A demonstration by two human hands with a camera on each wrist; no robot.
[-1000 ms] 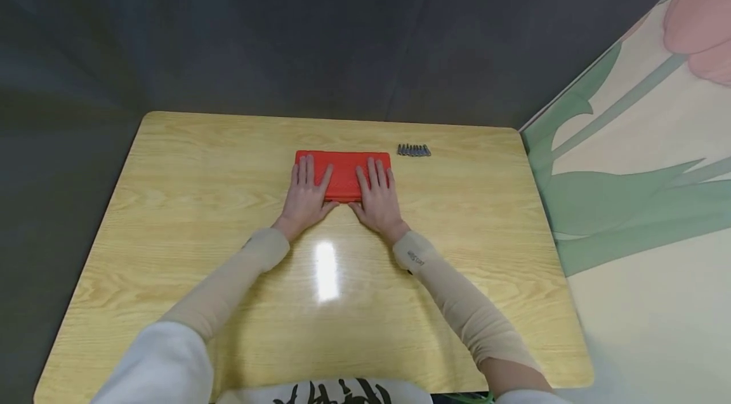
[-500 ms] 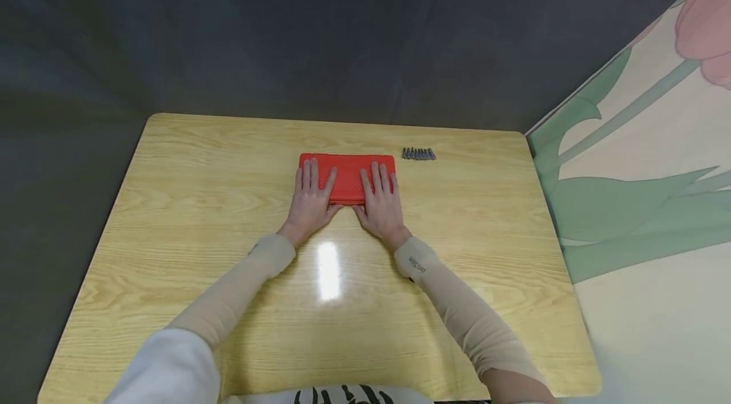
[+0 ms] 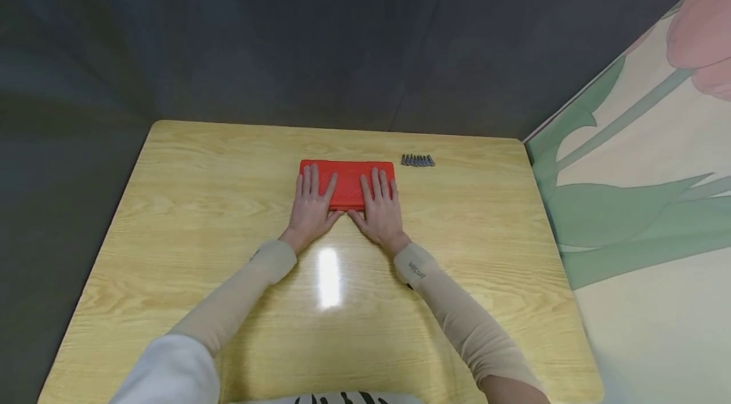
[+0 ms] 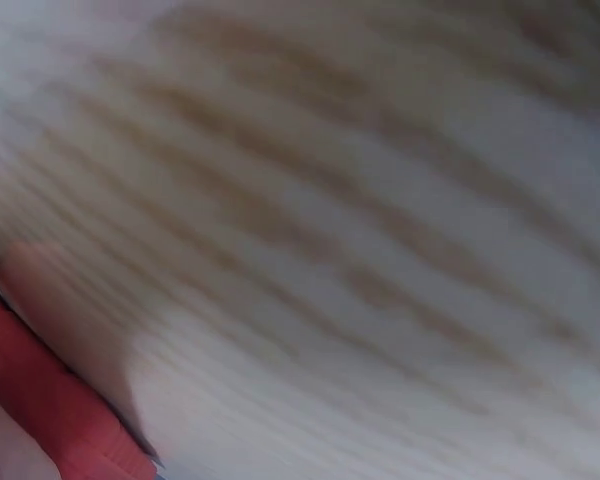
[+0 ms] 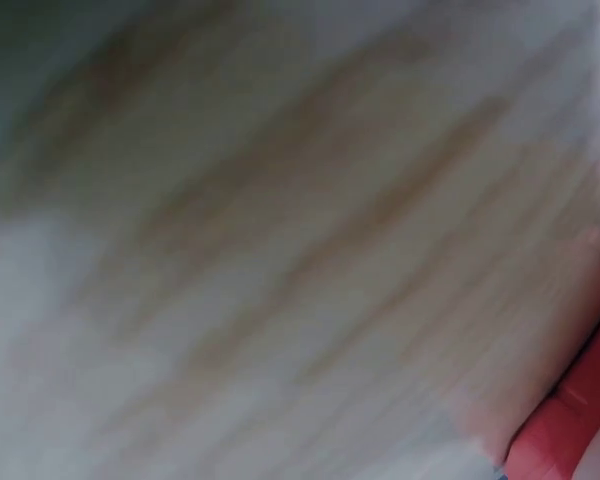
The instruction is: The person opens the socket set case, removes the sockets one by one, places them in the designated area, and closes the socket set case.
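Bare bench [image 3: 200,214] lies left and near; only the row of bits [image 3: 417,160] stands far right

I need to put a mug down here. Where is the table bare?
The wooden table is bare left of the flat red case and near the sleeves. Crowded: both flat hands, left hand, right hand, and the grey bits.

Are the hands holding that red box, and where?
No grip: the left hand and right hand lie flat, fingers straight, on top of the red box, one at each end.
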